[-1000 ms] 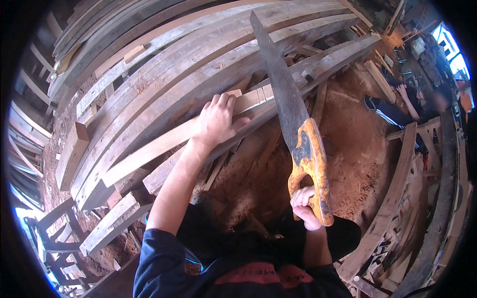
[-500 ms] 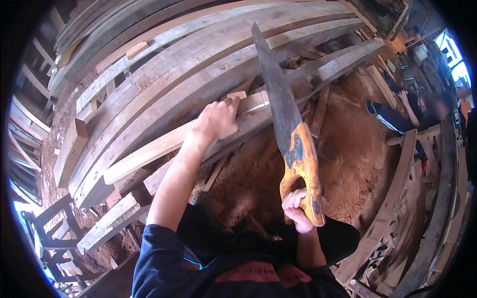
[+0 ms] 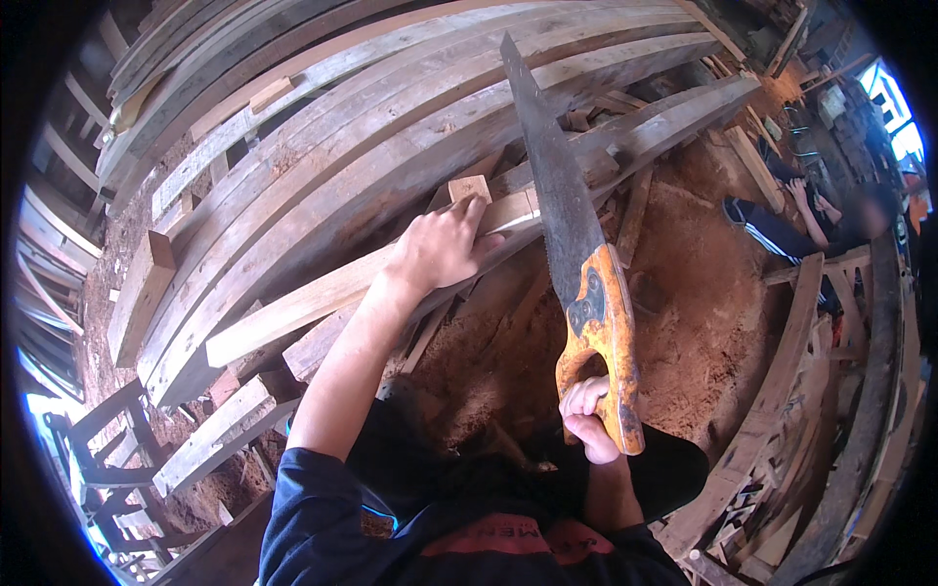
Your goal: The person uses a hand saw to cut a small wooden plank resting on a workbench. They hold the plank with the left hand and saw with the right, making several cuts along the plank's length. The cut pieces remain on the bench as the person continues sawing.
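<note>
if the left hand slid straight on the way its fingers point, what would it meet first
Probably the small wooden block just past the fingertips of the left hand, which rests on the pale plank; depth is unclear.

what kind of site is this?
Most likely a rough timber or carpentry yard. Long weathered planks lie stacked, sawdust covers the ground, and the right hand grips an orange-handled handsaw while the left hand steadies a pale batten.
</note>
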Available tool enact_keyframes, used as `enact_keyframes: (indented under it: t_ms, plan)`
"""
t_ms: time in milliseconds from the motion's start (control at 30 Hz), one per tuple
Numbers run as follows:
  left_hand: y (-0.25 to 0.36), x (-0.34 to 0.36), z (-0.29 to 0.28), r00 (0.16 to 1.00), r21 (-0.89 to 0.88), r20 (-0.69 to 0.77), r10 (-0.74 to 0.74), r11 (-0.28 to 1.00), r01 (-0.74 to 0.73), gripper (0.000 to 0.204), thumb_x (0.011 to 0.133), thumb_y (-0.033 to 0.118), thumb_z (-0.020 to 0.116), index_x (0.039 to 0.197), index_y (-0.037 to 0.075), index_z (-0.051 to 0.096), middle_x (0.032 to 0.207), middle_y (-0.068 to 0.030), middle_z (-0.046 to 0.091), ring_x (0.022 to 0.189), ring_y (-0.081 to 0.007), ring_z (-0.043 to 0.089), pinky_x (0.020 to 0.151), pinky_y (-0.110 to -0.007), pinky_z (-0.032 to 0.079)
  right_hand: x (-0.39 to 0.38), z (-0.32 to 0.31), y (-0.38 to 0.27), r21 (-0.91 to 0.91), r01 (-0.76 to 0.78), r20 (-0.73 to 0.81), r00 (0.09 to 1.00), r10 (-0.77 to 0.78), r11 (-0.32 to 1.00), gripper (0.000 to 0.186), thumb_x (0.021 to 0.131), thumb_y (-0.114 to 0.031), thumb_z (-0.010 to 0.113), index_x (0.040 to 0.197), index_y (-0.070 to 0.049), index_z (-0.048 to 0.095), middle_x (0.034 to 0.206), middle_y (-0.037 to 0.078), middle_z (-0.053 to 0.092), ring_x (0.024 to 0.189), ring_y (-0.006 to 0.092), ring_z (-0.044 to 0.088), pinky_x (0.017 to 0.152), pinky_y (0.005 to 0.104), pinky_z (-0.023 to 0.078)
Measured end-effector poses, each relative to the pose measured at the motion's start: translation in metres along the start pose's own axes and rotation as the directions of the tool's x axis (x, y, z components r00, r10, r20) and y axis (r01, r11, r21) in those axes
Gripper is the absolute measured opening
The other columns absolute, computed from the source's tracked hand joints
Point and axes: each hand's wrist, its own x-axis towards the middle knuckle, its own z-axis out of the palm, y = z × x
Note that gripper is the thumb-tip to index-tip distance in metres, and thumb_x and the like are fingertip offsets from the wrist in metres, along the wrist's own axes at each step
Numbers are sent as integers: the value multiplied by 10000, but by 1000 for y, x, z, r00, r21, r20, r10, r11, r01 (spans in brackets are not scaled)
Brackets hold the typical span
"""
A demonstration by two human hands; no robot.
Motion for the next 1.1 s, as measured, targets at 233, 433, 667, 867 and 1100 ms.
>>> enact_keyframes:
  t_ms: [233, 433, 667, 867, 1100]
  plan:
    - [-7, 4, 7, 998, 72, -54, -37, 997, 41, 519, 932, 380, 524, 1235, -39, 474, 1018, -244, 640, 854, -383, 669, 727, -458, 557, 7, 6, -5, 6, -8, -30, 1000, 8, 1000, 261, 641, 118, 632, 841, -4, 518, 683, 66, 537, 565, 154, 563, 554, 277, 466]
    - [-3, 1, 8, 999, 67, -31, 21, 998, -19, 508, 928, 381, 523, 1220, -33, 489, 982, -245, 645, 838, -378, 674, 705, -451, 558, 15, 8, -9, -48, 28, -5, 1000, -28, 998, 262, 636, 120, 625, 842, -12, 531, 693, 59, 553, 585, 143, 577, 569, 276, 479]
    - [3, 1, 6, 1000, 74, -26, -15, 997, 17, 539, 930, 407, 541, 1227, -41, 502, 1015, -243, 643, 848, -385, 667, 693, -451, 552, 16, 0, 6, -115, 16, 17, 1000, -14, 993, 266, 639, 118, 648, 849, -13, 550, 710, 58, 576, 595, 139, 584, 582, 273, 484]
    - [1, 2, 10, 999, 100, -50, 3, 995, 2, 560, 935, 453, 523, 1208, -35, 499, 979, -234, 644, 804, -377, 674, 656, -443, 554, 22, 1, -2, -199, 36, 48, 998, -27, 979, 262, 631, 113, 667, 826, -24, 558, 706, 38, 574, 596, 123, 581, 579, 265, 479]
    - [2, 3, 11, 998, 121, -63, 16, 993, -8, 561, 932, 464, 521, 1201, -27, 492, 959, -223, 643, 756, -375, 674, 631, -445, 553, 25, 7, -10, -237, 26, 56, 998, -13, 971, 233, 635, 103, 676, 781, -40, 563, 692, 28, 573, 603, 111, 572, 577, 258, 470]
